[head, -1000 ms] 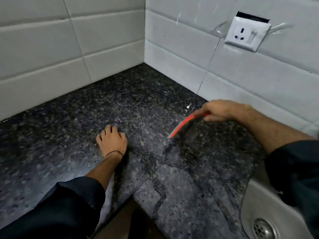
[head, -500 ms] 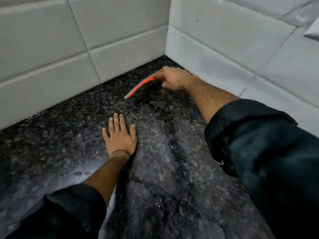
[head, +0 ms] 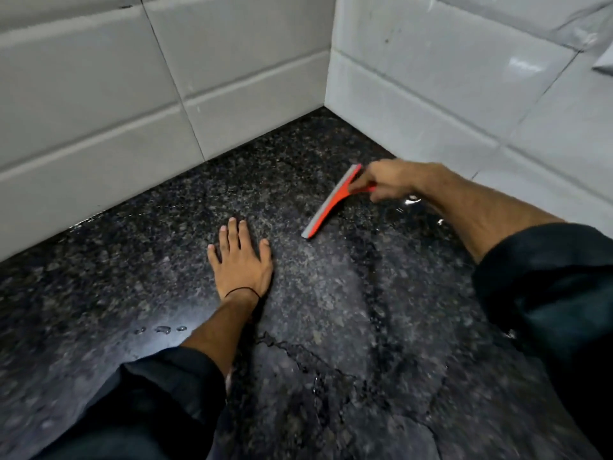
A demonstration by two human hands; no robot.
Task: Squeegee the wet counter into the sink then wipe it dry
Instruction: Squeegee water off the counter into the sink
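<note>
Black speckled granite fills the head view, a counter (head: 331, 310) flecked grey and brown, glossy where water sits on it. Thin ragged water lines cross the near half, and a few small beads (head: 162, 329) glint left of the left forearm. More wet shine shows under the right wrist, near the right wall.

Two walls of pale glazed tile (head: 232, 78) meet at the far corner, long rectangular pieces with bevelled edges and dark grout lines between them. The right-hand wall is brighter and picks up reflections.

The left hand (head: 240, 260) is pressed flat on the stone, palm down, fingers spread and pointing toward the corner, holding nothing. A thin black band (head: 242, 290) circles the wrist, and a dark sleeve (head: 159, 393) is bunched at the forearm.

The right hand (head: 388, 182) reaches in from the right, fingers curled tight around the handle of the squeegee (head: 331, 202). That tool is orange plastic, with a long straight blade bar edged in a grey strip. The bar runs diagonally: one end up near the knuckles, the other down toward the left hand's fingertips, though clear of them. Its edge is at the counter surface, between the corner and the left hand, near the right wall; whether it presses along its full length I cannot tell. The right arm wears a dark sleeve (head: 547, 293) too, pushed up past the forearm.

The two hands are apart, the blade lying between them.
</note>
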